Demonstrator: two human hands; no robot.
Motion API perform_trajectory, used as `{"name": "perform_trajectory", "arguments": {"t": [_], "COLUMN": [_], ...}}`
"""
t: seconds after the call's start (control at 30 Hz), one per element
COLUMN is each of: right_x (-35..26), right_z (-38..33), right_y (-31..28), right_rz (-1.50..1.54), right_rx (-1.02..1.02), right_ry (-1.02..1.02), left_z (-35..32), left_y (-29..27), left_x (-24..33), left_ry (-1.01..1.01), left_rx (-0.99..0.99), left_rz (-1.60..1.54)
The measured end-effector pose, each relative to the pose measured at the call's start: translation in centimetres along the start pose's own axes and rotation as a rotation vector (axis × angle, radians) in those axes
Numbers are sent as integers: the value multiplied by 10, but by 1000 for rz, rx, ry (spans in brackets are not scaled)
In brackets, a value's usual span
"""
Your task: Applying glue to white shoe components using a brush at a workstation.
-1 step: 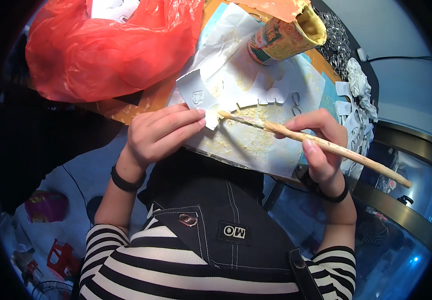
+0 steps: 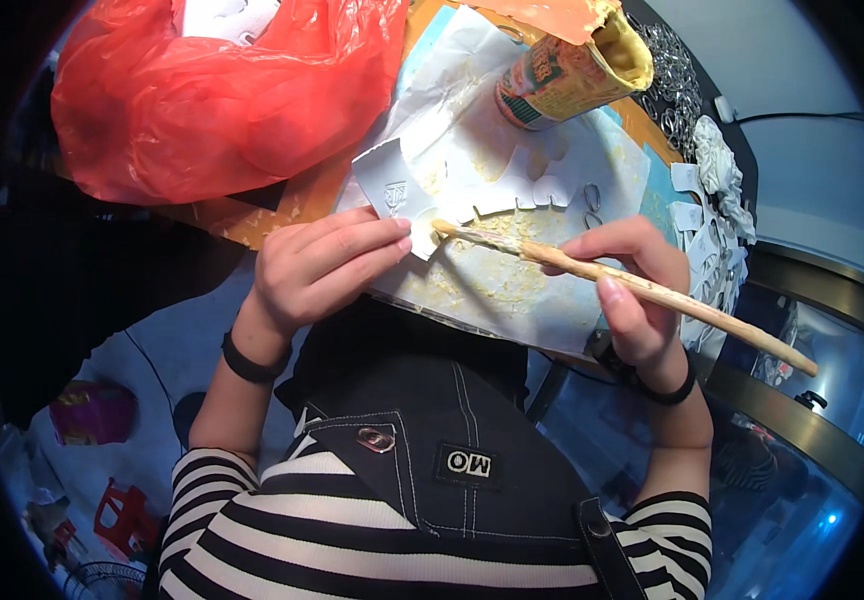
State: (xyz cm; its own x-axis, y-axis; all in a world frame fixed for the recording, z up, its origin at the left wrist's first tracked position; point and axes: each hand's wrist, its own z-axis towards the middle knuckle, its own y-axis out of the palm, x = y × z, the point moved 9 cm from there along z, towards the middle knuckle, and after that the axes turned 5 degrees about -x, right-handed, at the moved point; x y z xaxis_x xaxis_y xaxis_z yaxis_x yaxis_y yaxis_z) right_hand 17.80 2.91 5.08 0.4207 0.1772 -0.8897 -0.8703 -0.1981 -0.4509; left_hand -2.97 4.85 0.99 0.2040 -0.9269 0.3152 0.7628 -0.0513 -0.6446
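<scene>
My left hand [image 2: 322, 265] pinches a small white paper piece [image 2: 420, 242] at its fingertips. My right hand [image 2: 632, 290] grips a long wooden stick brush [image 2: 732, 320], held nearly level. Its paste-smeared tip touches the small paper piece. Both hands work over a white sheet [image 2: 542, 300] smeared with yellowish paste. A white scalloped paper cutout [image 2: 512, 195] lies on that sheet just beyond the brush, with another white shape [image 2: 387, 180] to its left.
A can of yellowish paste [image 2: 562, 75] lies tilted at the far side of the sheet. A crumpled red plastic bag [image 2: 222, 90] fills the far left of the orange table. Metal rings [image 2: 677, 65] and white paper scraps [image 2: 717, 160] sit at the right edge.
</scene>
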Motion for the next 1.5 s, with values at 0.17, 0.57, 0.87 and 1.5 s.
{"name": "perform_trajectory", "arguments": {"t": [0.17, 0.57, 0.87, 1.5], "right_x": [-2, 3, -24, 20], "right_z": [3, -6, 5, 3], "right_y": [14, -19, 11, -9], "right_rz": [-57, 99, -452, 292], "right_rx": [-106, 122, -103, 131], "right_ry": [-30, 50, -293, 67], "left_z": [0, 1, -2, -3], "left_y": [1, 0, 1, 2], "left_x": [-1, -1, -1, -2], "left_ry": [-8, -22, 1, -24], "left_rx": [-6, -6, 4, 14], "left_rz": [-8, -5, 4, 4]}}
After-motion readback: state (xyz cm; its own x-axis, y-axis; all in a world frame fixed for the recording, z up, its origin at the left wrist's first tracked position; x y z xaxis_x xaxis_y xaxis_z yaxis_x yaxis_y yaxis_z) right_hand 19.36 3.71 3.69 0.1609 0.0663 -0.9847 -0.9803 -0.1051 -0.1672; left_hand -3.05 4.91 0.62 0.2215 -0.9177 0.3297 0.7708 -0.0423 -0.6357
